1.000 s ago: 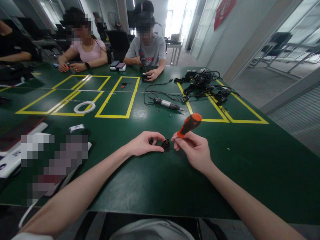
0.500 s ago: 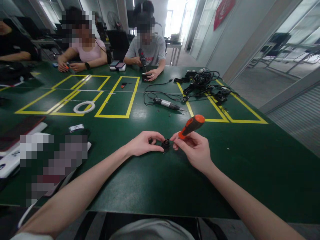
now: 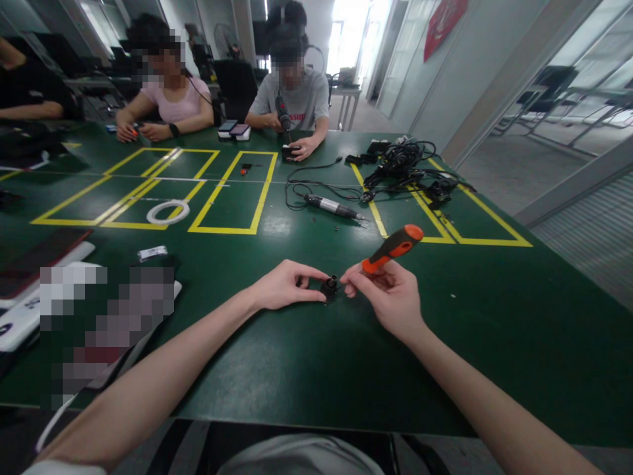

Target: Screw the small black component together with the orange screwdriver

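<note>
My left hand (image 3: 283,285) pinches a small black round part (image 3: 329,286) that rests on the green table (image 3: 306,356), just in front of me. My right hand (image 3: 390,297) grips an orange-handled screwdriver (image 3: 393,248), its handle slanting up to the right and its tip down at the black part. The tip itself is hidden by my fingers. Both hands meet at the part.
An electric screwdriver (image 3: 330,206) with a black cord lies further out; a heap of cables (image 3: 405,165) sits at the far right. A white ring (image 3: 167,212) lies in the yellow-taped boxes. Two people sit across the table; a white device (image 3: 30,310) lies left.
The screwdriver's handle has tipped further to the right and lower. My left hand stays on the black part.
</note>
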The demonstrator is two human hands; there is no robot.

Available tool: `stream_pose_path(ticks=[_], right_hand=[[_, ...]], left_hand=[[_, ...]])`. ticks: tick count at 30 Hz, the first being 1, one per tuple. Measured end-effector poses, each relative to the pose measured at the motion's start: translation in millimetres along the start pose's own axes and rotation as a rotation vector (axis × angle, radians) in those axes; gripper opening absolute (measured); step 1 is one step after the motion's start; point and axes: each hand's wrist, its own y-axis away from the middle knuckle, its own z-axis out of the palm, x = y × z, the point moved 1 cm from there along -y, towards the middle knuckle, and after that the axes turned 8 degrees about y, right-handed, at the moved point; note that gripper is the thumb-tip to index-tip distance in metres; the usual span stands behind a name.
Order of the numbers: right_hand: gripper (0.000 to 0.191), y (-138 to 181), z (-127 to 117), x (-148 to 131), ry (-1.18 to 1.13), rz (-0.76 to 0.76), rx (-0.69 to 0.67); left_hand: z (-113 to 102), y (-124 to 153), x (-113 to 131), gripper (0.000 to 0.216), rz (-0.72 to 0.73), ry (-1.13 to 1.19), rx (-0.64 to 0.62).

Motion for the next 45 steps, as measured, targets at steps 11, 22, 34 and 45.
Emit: stream_pose_path(ticks=[11, 22, 34, 45], right_hand=[[0.031, -2, 2, -5, 0.001, -0.043, -0.098], [0.035, 1, 6, 1, 0.006, 0.011, -0.115], [0.036, -1, 11, 8, -0.079, 0.02, -0.045], [0.033, -4, 8, 3, -0.054, -0.011, -0.089]], left_hand=[[3, -2, -2, 0.044, 0.035, 0.1, 0.036], [3, 0, -3, 0.046, 0.007, 0.068, 0.053], [2, 1, -6, 0.051, -0.046, 0.045, 0.065], [2, 0, -6, 0.048, -0.009, 0.04, 0.051]])
